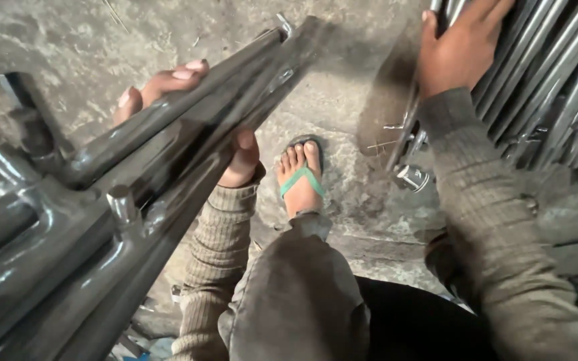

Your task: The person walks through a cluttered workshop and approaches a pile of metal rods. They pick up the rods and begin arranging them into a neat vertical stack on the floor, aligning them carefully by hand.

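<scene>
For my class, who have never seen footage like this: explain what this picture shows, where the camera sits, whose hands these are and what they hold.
The camera sits on a person's head and looks down at their own body. The left hand has its grip around a bundle of long metal frame pieces that slants across the picture. The right hand rests on a stack of thin metal rods at the upper right; whether it clasps one is unclear. Both arms wear ribbed sleeves. Below is a rough concrete floor, where the person's foot wears a green-strapped sandal.
</scene>
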